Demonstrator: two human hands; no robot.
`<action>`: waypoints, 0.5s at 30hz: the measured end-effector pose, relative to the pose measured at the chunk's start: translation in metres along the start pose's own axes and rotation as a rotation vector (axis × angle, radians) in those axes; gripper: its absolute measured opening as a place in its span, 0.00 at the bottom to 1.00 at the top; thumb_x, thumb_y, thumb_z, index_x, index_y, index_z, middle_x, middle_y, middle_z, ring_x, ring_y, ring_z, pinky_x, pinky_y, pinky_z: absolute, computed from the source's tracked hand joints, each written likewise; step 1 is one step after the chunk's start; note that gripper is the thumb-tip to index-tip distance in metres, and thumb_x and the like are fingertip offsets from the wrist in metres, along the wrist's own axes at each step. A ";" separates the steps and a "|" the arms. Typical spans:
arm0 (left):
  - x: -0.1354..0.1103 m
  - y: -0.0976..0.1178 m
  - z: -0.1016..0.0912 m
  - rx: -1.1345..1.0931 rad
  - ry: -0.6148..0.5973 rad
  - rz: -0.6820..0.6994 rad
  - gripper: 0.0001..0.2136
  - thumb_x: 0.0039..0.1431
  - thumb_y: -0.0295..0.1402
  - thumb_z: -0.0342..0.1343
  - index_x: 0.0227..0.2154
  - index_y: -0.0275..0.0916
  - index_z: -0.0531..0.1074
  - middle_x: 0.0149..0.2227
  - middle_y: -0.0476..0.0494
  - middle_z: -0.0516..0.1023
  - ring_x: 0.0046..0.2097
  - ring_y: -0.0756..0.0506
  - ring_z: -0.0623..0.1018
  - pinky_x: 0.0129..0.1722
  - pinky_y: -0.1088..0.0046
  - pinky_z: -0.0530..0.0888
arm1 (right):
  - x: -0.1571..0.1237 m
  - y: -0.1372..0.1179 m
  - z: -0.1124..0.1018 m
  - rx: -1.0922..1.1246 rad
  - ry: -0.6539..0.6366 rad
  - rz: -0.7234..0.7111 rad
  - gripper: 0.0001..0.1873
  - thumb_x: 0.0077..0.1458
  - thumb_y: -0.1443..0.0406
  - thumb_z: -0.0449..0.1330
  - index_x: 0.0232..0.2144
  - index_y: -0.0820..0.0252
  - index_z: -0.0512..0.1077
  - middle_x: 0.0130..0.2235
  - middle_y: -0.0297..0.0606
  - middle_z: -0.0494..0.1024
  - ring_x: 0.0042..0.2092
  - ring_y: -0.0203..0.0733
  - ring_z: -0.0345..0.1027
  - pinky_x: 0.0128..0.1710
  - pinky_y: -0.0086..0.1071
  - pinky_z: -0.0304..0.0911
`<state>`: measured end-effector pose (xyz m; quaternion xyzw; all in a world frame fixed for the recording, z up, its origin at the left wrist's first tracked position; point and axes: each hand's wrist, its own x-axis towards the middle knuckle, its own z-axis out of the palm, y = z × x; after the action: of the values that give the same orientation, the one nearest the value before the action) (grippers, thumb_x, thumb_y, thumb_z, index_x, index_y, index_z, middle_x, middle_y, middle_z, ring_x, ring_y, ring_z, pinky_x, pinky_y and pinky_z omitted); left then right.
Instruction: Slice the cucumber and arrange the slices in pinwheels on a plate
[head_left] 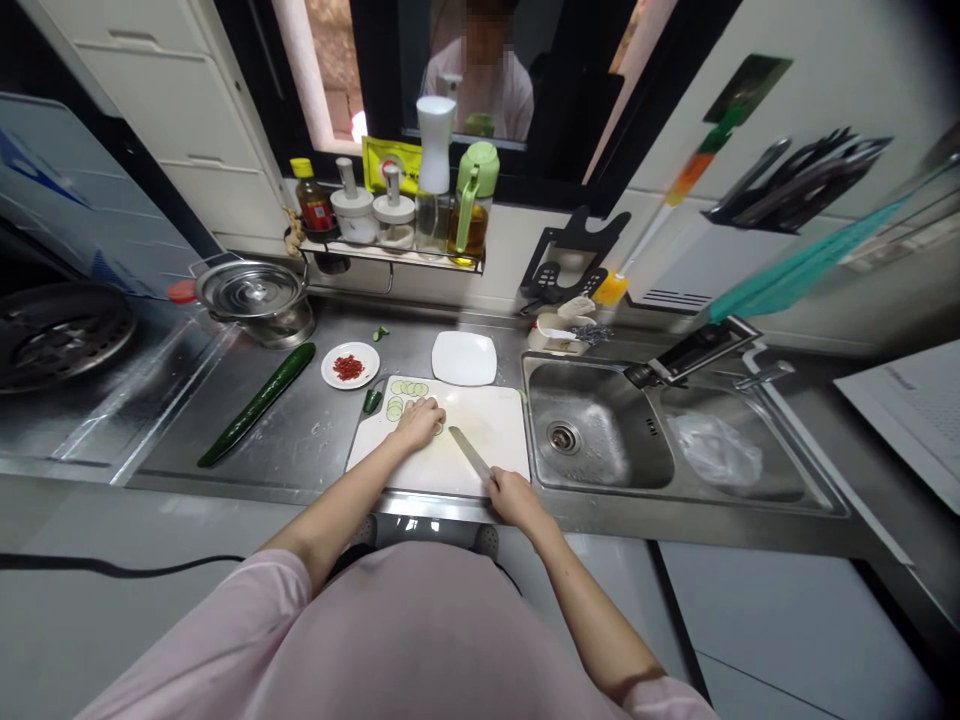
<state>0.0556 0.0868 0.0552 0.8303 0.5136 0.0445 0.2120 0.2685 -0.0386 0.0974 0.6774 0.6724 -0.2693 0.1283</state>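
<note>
My right hand (514, 497) is closed round the handle of a kitchen knife (470, 452), whose blade lies low over the white cutting board (491, 415) and points up and left. On the board's left half my left hand (420, 424) is bent over with its fingers closed on some cucumber slices, mostly hidden beneath it; a pale edge shows by the fingertips. Other cucumber slices (409, 388) lie in a row and a small stack just beyond and left of that hand. A dark green cucumber end (372, 401) rests at the board's upper left corner.
Left of the board lie a whole cucumber (259, 403) and a plate of chopped red pieces (350, 366). A white square plate (464, 358) sits behind the board. A double sink (600, 425) is at the right, a lidded steel pot (259, 300) at the back left.
</note>
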 end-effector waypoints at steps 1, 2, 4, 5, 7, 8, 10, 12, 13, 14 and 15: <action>0.002 0.000 -0.002 0.005 -0.015 0.009 0.10 0.56 0.28 0.50 0.35 0.43 0.75 0.42 0.40 0.74 0.48 0.40 0.69 0.49 0.60 0.60 | 0.000 0.002 0.001 0.003 0.003 0.003 0.16 0.63 0.61 0.46 0.44 0.60 0.70 0.43 0.46 0.77 0.45 0.44 0.70 0.37 0.30 0.55; 0.003 0.001 -0.003 0.006 -0.030 0.016 0.09 0.55 0.27 0.49 0.33 0.42 0.75 0.40 0.40 0.74 0.48 0.40 0.70 0.49 0.60 0.60 | 0.000 0.003 0.002 0.004 0.007 0.006 0.16 0.63 0.62 0.46 0.44 0.60 0.70 0.43 0.46 0.77 0.45 0.44 0.70 0.37 0.30 0.55; 0.005 0.002 -0.005 -0.005 -0.057 0.026 0.09 0.54 0.26 0.49 0.31 0.41 0.74 0.37 0.40 0.76 0.46 0.40 0.71 0.50 0.61 0.59 | 0.000 0.005 0.003 0.004 0.013 0.012 0.16 0.63 0.62 0.45 0.44 0.60 0.70 0.43 0.46 0.77 0.45 0.44 0.70 0.37 0.30 0.55; 0.005 0.003 -0.006 -0.011 -0.066 0.026 0.09 0.54 0.26 0.49 0.31 0.41 0.74 0.37 0.40 0.76 0.45 0.41 0.72 0.50 0.61 0.59 | 0.000 0.006 0.005 0.004 0.013 0.014 0.16 0.63 0.62 0.45 0.44 0.60 0.70 0.43 0.46 0.77 0.44 0.44 0.70 0.37 0.30 0.54; 0.006 0.004 -0.007 -0.024 -0.068 0.009 0.10 0.54 0.26 0.49 0.32 0.41 0.75 0.37 0.41 0.78 0.45 0.41 0.73 0.51 0.60 0.59 | 0.001 0.008 0.007 0.006 0.012 0.020 0.16 0.62 0.62 0.45 0.44 0.60 0.70 0.43 0.46 0.77 0.44 0.44 0.70 0.37 0.30 0.54; 0.007 0.004 -0.007 -0.036 -0.059 -0.021 0.10 0.54 0.26 0.48 0.33 0.41 0.75 0.38 0.41 0.78 0.45 0.41 0.74 0.51 0.60 0.59 | 0.002 0.008 0.008 0.008 0.013 0.019 0.16 0.62 0.61 0.45 0.44 0.60 0.70 0.43 0.46 0.77 0.44 0.44 0.70 0.36 0.30 0.54; 0.006 0.004 -0.006 -0.095 -0.026 -0.149 0.11 0.55 0.27 0.48 0.34 0.42 0.75 0.39 0.43 0.79 0.44 0.42 0.75 0.51 0.61 0.61 | 0.002 0.009 0.009 0.009 0.022 0.014 0.17 0.62 0.61 0.45 0.44 0.60 0.70 0.43 0.46 0.77 0.44 0.44 0.70 0.36 0.30 0.54; 0.004 0.003 -0.003 -0.205 0.010 -0.345 0.11 0.55 0.29 0.49 0.36 0.43 0.76 0.39 0.46 0.80 0.43 0.44 0.75 0.47 0.65 0.64 | 0.002 0.008 0.009 0.008 0.031 0.006 0.17 0.62 0.61 0.46 0.44 0.60 0.70 0.42 0.46 0.78 0.44 0.45 0.71 0.36 0.30 0.54; 0.002 0.002 -0.001 -0.259 0.023 -0.444 0.10 0.55 0.31 0.50 0.36 0.44 0.76 0.39 0.47 0.80 0.42 0.45 0.76 0.45 0.67 0.66 | 0.002 0.007 0.009 0.008 0.032 0.004 0.17 0.62 0.61 0.46 0.44 0.60 0.71 0.42 0.46 0.78 0.44 0.45 0.71 0.36 0.30 0.54; -0.002 0.001 0.002 -0.302 0.032 -0.525 0.10 0.54 0.32 0.52 0.37 0.45 0.76 0.39 0.48 0.81 0.41 0.45 0.76 0.42 0.69 0.67 | 0.001 0.006 0.008 0.009 0.029 0.003 0.17 0.62 0.61 0.46 0.44 0.60 0.71 0.42 0.46 0.78 0.44 0.45 0.71 0.36 0.30 0.55; -0.006 0.000 0.006 -0.328 0.037 -0.582 0.09 0.53 0.34 0.53 0.37 0.45 0.76 0.39 0.48 0.81 0.41 0.46 0.76 0.40 0.71 0.67 | 0.001 0.005 0.007 0.011 0.026 0.003 0.16 0.62 0.61 0.46 0.44 0.60 0.71 0.43 0.46 0.78 0.45 0.45 0.71 0.36 0.30 0.55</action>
<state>0.0546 0.0803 0.0509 0.6026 0.7190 0.0792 0.3371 0.2714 -0.0423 0.0902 0.6826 0.6715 -0.2639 0.1161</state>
